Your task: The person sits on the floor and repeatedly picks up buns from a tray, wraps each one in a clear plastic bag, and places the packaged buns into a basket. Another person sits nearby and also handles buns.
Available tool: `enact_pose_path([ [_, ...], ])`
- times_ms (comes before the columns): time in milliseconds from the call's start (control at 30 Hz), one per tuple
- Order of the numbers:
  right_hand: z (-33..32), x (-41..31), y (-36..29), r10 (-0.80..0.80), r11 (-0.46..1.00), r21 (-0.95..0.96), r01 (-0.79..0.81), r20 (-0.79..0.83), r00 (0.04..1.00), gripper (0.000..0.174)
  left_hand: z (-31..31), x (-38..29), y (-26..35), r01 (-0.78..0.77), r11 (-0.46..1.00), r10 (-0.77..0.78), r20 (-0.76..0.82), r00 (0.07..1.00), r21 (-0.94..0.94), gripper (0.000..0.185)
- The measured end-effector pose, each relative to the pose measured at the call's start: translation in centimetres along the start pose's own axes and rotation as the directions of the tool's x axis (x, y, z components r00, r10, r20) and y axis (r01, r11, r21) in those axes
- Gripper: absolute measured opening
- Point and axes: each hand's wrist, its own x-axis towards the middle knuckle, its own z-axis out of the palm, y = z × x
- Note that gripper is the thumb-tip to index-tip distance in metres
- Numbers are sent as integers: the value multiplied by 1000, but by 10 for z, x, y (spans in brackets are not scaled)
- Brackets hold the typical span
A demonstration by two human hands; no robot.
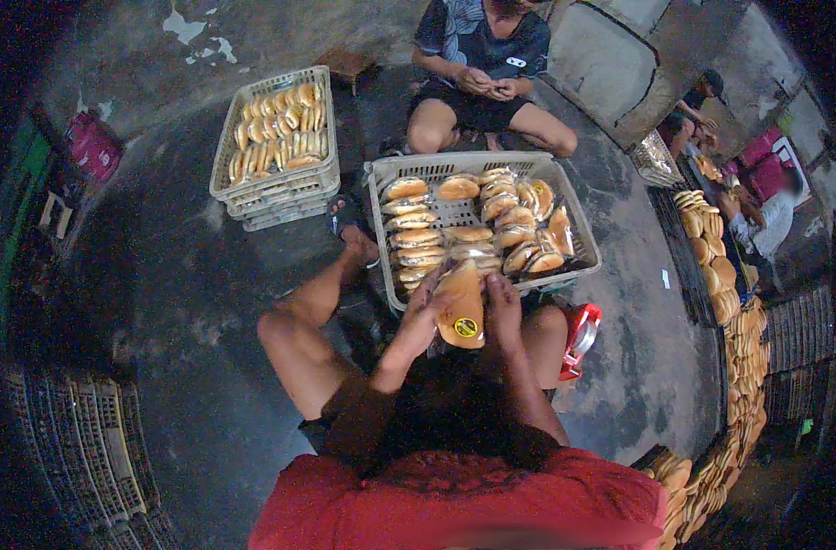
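Note:
A flat brown bread in clear plastic wrap (461,295), with a round yellow and black sticker near its lower end, is held upright before my lap. My left hand (423,311) grips its left side, the thumb lying across its face. At the upper right edge of the wrapper is my right hand (503,302), its fingers curled; whether they pinch the plastic is hard to see. Just beyond both hands stands a grey plastic crate (586,227) holding rows of wrapped breads (416,238). A red tape dispenser (580,344) rests beside my right knee.
Stacked crates (275,199) of wrapped breads stand at the far left. Across the crate sits a co-worker (483,82), hands together. Long rows of unwrapped breads (744,364) line the right side, near other people (762,220). Racks (88,447) stand at lower left.

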Motion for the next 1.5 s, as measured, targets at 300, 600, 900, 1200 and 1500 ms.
enact_pose_path([
  [300,-7,-15,-14,-152,793,-584,170,80,985,31,24,-9,10,-18,999,28,-294,955,37,34],
  [600,-6,-31,-10,96,939,-339,-54,107,990,28,19,-12,30,-14,953,39,-77,996,303,21],
  [900,6,-38,-42,-116,982,-114,148,248,962,14,26,-5,26,67,989,-50,-128,991,132,22],
  [1200,4,-38,-29,-73,993,-85,81,90,993,12,31,-6,10,-66,746,106,-20,994,663,19],
  [1500,3,-42,-38,-276,903,-294,313,162,947,9,57,-10,5,-260,827,422,-245,873,498,14],
])
